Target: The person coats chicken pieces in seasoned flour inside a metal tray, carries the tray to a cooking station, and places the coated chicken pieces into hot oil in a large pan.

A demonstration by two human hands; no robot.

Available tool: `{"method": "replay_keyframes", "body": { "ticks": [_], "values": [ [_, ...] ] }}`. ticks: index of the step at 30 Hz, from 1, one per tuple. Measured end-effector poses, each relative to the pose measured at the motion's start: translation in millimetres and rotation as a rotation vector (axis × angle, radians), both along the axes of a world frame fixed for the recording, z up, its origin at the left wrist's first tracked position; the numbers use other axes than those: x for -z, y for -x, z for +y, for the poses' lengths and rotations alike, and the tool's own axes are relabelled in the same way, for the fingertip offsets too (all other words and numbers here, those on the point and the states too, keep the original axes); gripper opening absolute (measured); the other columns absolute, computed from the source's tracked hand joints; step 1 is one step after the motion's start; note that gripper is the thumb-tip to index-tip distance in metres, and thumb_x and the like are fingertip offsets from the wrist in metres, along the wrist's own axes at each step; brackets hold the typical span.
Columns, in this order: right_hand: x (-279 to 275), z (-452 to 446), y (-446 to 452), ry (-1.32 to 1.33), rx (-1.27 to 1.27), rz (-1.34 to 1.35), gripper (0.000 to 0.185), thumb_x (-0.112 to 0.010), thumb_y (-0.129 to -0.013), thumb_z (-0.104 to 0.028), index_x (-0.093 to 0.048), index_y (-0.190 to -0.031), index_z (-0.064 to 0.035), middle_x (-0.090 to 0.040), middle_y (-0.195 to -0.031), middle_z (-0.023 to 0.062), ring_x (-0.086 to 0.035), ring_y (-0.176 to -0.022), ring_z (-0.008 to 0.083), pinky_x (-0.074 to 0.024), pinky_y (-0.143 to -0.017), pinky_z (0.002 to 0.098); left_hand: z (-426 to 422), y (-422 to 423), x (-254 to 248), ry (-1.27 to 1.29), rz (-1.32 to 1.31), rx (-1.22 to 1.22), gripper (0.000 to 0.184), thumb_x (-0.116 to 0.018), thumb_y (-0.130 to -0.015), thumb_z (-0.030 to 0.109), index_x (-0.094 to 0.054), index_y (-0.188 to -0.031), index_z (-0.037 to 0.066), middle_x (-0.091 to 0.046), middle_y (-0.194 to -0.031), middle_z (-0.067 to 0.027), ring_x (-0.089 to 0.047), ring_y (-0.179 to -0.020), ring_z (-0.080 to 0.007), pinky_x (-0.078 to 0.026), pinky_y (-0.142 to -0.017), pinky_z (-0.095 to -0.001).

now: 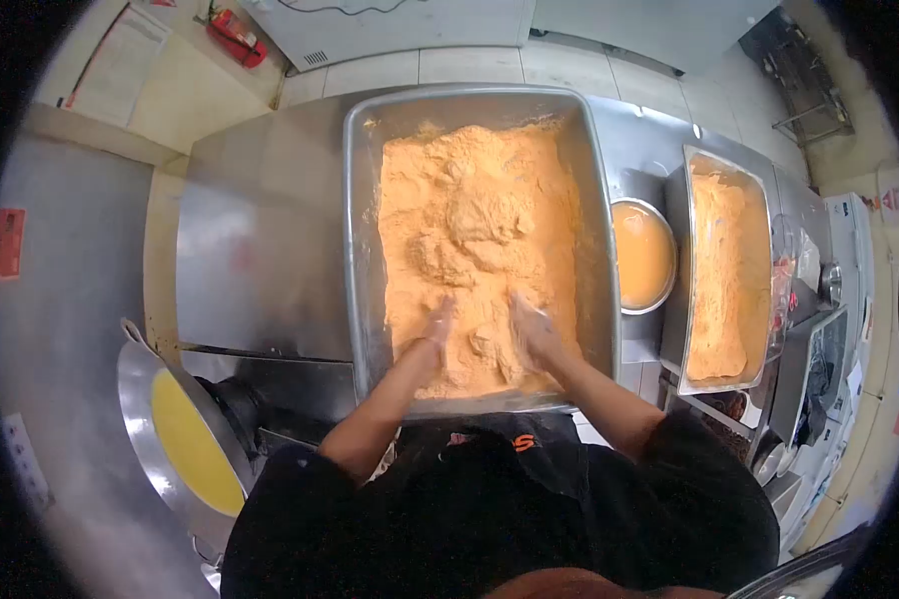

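Observation:
A deep grey tub (pixel 601 215) of orange breading flour (pixel 410 190) lies in front of me. Several pieces of what looks like coated chicken rest in the flour, among them a large lumpy piece (pixel 484 218) in the middle and a small one (pixel 489 344) between my hands. On the left of that small piece, my left hand (pixel 437 327) points forward, its fingers partly sunk in flour. My right hand (pixel 535 331) lies to its right with fingers stretched out against the flour. Both hands appear to wear thin clear gloves. Neither visibly grips anything.
Right of the tub stand a round bowl of orange liquid (pixel 641 255) and a long metal pan with more flour (pixel 717 280). A large wok-like pan of yellow liquid (pixel 190 439) is at lower left. The steel table (pixel 260 230) extends left.

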State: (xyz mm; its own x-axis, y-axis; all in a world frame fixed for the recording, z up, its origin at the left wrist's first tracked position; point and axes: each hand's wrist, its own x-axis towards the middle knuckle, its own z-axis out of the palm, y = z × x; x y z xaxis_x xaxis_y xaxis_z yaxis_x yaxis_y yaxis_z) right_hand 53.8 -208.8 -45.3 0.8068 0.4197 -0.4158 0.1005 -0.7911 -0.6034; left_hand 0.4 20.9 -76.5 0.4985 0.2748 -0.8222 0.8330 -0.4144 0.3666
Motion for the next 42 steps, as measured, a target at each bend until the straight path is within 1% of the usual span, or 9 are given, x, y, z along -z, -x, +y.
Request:
{"method": "replay_keyframes", "body": {
  "ticks": [5,7,13,19,23,27,35,38,42],
  "values": [
    [-25.2,5.7,-50.8,-0.709,0.791,0.386,0.052,-0.041,-0.095,-0.045,-0.049,-0.130,-0.0077,-0.048,-0.130,0.0203,-0.041,-0.126,0.0240,-0.0288,-0.104,0.0373,4.9,-29.3,-110.3,0.933,-0.084,-0.963,0.079,-0.046,-0.083,0.061,-0.033,-0.139,0.008,-0.039,-0.137,-0.0202,-0.044,-0.122,-0.0340,-0.037,-0.098,-0.0490],
    [-5.0,-29.3,-51.0,-0.422,0.519,0.366,0.045,-0.047,-0.089,-0.039,-0.054,-0.120,-0.0072,-0.053,-0.114,0.0160,-0.047,-0.112,0.0228,-0.0344,-0.093,0.0368,21.3,-14.9,-113.3,0.878,-0.123,-0.966,0.078,-0.050,-0.082,0.059,-0.035,-0.138,0.006,-0.046,-0.133,-0.0213,-0.049,-0.119,-0.0339,-0.039,-0.097,-0.0477],
    [37.3,-55.3,0.5,-0.207,-0.640,0.122,0.022,-0.061,-0.081,-0.021,-0.065,-0.096,-0.0054,-0.061,-0.090,0.0104,-0.059,-0.083,0.0187,-0.0481,-0.072,0.0336,-4.7,38.9,-16.5,0.015,-0.043,0.623,0.026,-0.049,-0.086,0.033,-0.062,-0.088,0.010,-0.060,-0.068,-0.0036,-0.059,-0.062,-0.0219,-0.043,-0.051,-0.0370],
    [-24.8,-37.0,-17.8,-0.273,0.211,0.584,0.022,-0.059,-0.085,-0.018,-0.062,-0.104,-0.0058,-0.061,-0.101,0.0108,-0.058,-0.087,0.0175,-0.0487,-0.075,0.0312,7.3,-22.5,-134.0,0.468,0.009,-0.323,0.023,-0.055,-0.086,0.019,-0.057,-0.105,0.005,-0.060,-0.094,-0.0077,-0.059,-0.081,-0.0192,-0.048,-0.063,-0.0366],
    [-66.2,-4.1,-76.1,-0.626,0.589,0.348,0.036,-0.050,-0.094,-0.028,-0.051,-0.123,-0.0080,-0.060,-0.106,0.0088,-0.056,-0.093,0.0140,-0.0468,-0.075,0.0320,41.1,-68.6,-29.0,0.613,-0.746,-0.484,0.045,-0.057,-0.086,0.025,-0.046,-0.125,0.004,-0.058,-0.098,-0.0079,-0.058,-0.085,-0.0196,-0.050,-0.074,-0.0367],
    [11.9,18.7,-128.9,0.404,-0.137,-0.617,0.043,-0.031,-0.098,-0.028,-0.035,-0.140,-0.0182,-0.053,-0.126,0.0129,-0.050,-0.114,0.0231,-0.0380,-0.100,0.0365,40.6,-121.5,-62.1,-0.494,-0.408,-0.070,0.064,-0.049,-0.088,0.049,-0.039,-0.135,0.007,-0.045,-0.133,-0.0207,-0.045,-0.122,-0.0325,-0.037,-0.102,-0.0402],
    [-13.9,61.7,-182.6,-0.234,0.111,-0.208,0.039,-0.037,-0.095,-0.021,-0.046,-0.132,-0.0118,-0.064,-0.109,0.0117,-0.061,-0.092,0.0241,-0.0458,-0.091,0.0349,35.9,-182.4,8.0,0.608,-0.356,-0.240,0.062,-0.041,-0.091,0.048,-0.037,-0.139,0.009,-0.040,-0.140,-0.0166,-0.040,-0.127,-0.0322,-0.035,-0.103,-0.0438],
    [-34.2,40.7,-233.4,0.091,-0.511,-0.102,0.036,-0.044,-0.093,-0.028,-0.057,-0.121,-0.0081,-0.062,-0.116,0.0131,-0.060,-0.100,0.0263,-0.0472,-0.089,0.0362,74.8,-200.6,-0.5,0.447,-0.213,0.087,0.060,-0.047,-0.089,0.040,-0.038,-0.138,0.008,-0.040,-0.139,-0.0171,-0.043,-0.124,-0.0313,-0.037,-0.102,-0.0414],
    [-104.5,93.7,-286.1,0.384,-0.406,0.024,0.039,-0.042,-0.095,-0.039,-0.062,-0.116,-0.0127,-0.058,-0.122,0.0123,-0.058,-0.105,0.0251,-0.0446,-0.092,0.0373,85.0,-257.8,-74.3,-0.280,-0.411,0.620,0.058,-0.055,-0.085,0.028,-0.039,-0.137,0.006,-0.041,-0.138,-0.0178,-0.047,-0.121,-0.0301,-0.039,-0.101,-0.0383]
  ]
}}
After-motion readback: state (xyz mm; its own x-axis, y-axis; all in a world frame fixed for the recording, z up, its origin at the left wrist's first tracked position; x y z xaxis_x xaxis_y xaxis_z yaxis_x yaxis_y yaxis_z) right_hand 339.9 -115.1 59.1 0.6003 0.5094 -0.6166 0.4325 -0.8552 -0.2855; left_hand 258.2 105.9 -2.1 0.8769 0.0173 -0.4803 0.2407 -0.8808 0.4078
